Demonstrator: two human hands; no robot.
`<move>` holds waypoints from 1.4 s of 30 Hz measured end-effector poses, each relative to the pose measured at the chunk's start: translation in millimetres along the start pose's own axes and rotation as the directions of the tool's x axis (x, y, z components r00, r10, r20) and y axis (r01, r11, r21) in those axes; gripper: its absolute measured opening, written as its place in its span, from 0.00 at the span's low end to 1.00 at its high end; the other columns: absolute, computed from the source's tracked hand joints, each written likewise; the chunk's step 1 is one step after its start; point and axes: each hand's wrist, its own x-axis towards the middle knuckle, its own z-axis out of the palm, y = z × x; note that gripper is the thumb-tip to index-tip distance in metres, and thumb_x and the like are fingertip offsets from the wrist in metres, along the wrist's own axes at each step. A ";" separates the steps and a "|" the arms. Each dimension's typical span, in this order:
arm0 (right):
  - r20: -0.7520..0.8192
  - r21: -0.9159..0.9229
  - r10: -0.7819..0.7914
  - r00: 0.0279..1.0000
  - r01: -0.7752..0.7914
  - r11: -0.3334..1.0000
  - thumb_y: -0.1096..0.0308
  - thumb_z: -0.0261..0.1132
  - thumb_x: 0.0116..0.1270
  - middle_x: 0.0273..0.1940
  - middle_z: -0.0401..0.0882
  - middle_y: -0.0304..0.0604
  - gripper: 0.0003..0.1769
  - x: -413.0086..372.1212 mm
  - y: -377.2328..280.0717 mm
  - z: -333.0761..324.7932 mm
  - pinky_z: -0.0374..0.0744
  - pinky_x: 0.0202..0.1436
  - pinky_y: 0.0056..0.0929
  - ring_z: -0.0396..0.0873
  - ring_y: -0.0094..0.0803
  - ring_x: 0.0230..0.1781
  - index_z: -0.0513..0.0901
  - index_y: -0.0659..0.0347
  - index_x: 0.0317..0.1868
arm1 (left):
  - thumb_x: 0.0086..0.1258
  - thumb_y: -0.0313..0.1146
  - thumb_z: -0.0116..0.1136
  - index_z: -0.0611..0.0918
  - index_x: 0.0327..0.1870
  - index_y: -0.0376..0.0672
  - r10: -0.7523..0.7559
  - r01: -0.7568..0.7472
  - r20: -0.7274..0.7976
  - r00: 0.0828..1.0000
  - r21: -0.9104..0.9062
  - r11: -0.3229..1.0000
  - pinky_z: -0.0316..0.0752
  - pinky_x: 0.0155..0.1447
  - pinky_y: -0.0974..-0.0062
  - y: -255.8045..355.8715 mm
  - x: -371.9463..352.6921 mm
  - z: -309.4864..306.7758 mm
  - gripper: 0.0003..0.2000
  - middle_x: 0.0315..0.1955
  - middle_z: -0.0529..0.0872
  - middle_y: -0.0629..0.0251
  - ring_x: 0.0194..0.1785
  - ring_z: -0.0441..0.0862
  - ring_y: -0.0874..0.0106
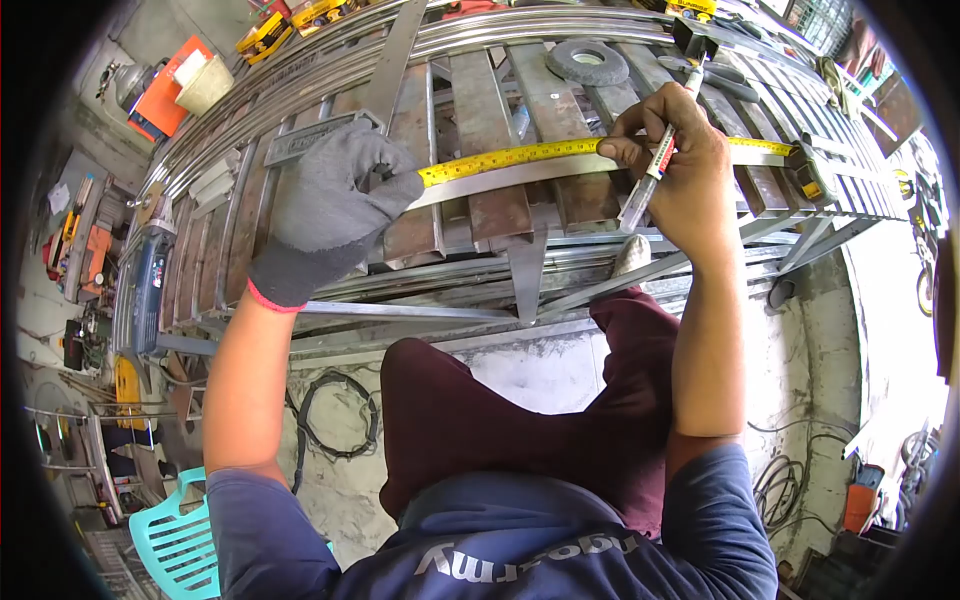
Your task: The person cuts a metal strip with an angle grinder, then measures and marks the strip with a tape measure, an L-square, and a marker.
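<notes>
A yellow tape measure [510, 157] is stretched along a narrow light metal bar [530, 175] at the front of the slatted steel bench. My left hand [345, 190], in a grey glove with a red-edged cuff, closes its thumb and fingers on the left end of the tape and bar. Bare, my right hand [685, 165] grips a white marker pen [660, 155] with a red label, its clear end pointing down. The right thumb and fingertip meet the tape's upper edge. Beyond that hand, the tape runs right to its case [812, 172] at the bench edge.
The bench [415, 225] has gaps between its slats. On it lie a grinding disc [588, 63], long metal tubes [470, 32] and a black-handled tool [730, 82]. An angle grinder [152, 280] hangs at the left. Coiled cable [338, 415] and a turquoise chair [178, 540] are below.
</notes>
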 end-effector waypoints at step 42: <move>0.062 0.271 -0.328 0.942 0.301 0.914 0.79 0.78 0.57 0.32 0.82 0.45 0.12 -21.3 -36.6 42.2 0.81 0.35 0.41 0.84 0.48 0.30 0.81 0.60 0.34 | 0.84 0.28 0.76 0.87 0.44 0.40 -0.124 0.128 0.031 0.992 -0.243 0.961 0.76 0.46 0.78 -8.4 -3.2 8.7 0.06 0.39 0.82 0.74 0.40 0.76 0.83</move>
